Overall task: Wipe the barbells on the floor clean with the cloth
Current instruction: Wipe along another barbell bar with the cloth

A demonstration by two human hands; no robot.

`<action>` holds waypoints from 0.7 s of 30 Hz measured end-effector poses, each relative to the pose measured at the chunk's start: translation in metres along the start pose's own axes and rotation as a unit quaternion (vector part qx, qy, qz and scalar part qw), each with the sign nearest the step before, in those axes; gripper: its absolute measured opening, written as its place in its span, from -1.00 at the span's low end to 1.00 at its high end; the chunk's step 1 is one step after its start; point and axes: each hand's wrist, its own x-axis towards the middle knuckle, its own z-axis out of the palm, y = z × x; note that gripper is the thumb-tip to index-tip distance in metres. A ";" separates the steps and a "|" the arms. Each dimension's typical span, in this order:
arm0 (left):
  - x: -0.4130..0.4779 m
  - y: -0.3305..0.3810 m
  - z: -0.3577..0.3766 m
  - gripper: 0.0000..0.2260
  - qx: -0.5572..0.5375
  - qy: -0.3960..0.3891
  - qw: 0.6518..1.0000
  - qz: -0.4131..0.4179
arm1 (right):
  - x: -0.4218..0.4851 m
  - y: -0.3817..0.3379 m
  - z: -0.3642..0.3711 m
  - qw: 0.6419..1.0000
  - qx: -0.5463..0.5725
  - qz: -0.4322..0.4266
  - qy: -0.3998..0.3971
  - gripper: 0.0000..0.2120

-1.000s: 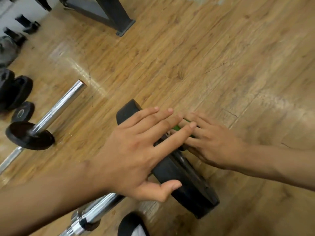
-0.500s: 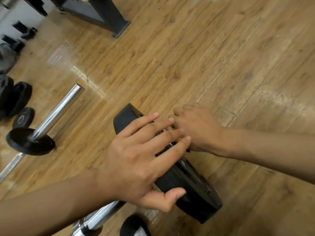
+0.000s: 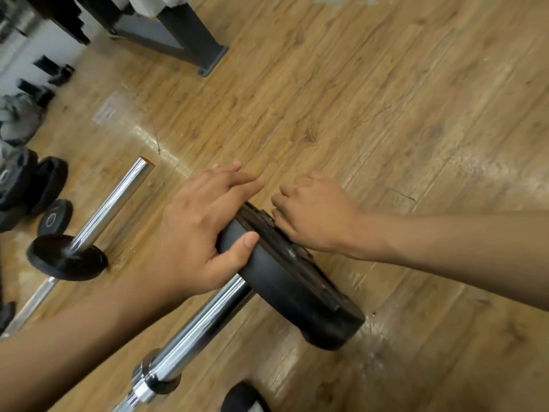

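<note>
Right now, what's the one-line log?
left hand grips weight plate rim | right hand curled against its face | cloth hidden

Both forearms (image 3: 74,337) bare as far as seen; L grip (image 3: 193,233) & R grip (image 3: 318,215) bare, nails (image 3: 248,239) short

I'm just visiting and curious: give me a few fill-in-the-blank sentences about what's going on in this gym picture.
1. The left hand grips a plate whose colour is ____.
2. The right hand touches the same plate, so ____ hands are on it.
3. The floor shows a ____ grain.
4. A second bar lies on the person's ____ side.
Missing: black; two; wood; left.
</note>
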 end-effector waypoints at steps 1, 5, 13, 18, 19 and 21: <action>0.001 -0.002 -0.004 -0.38 0.013 -0.022 1.000 -0.016 | -0.013 0.001 0.004 0.998 0.005 -0.031 0.048 -0.71; 0.006 0.018 -0.005 -0.35 0.090 -0.077 0.993 0.006 | -0.026 0.011 0.009 0.993 -0.028 -0.087 0.075 -0.70; 0.009 -0.008 -0.007 -0.28 0.065 -0.078 0.994 0.040 | -0.015 0.004 0.014 0.995 0.000 -0.070 0.075 -0.73; 0.022 -0.023 -0.011 -0.32 0.068 -0.072 0.995 -0.017 | 0.010 0.010 0.011 0.993 -0.031 -0.096 0.062 -0.73; 0.023 -0.022 -0.011 -0.31 0.084 -0.077 0.993 -0.017 | 0.029 0.008 0.007 0.997 -0.020 -0.072 0.030 -0.71; 0.022 -0.020 -0.010 -0.30 0.104 -0.085 0.991 0.006 | 0.055 0.002 0.001 0.999 -0.003 -0.022 -0.034 -0.68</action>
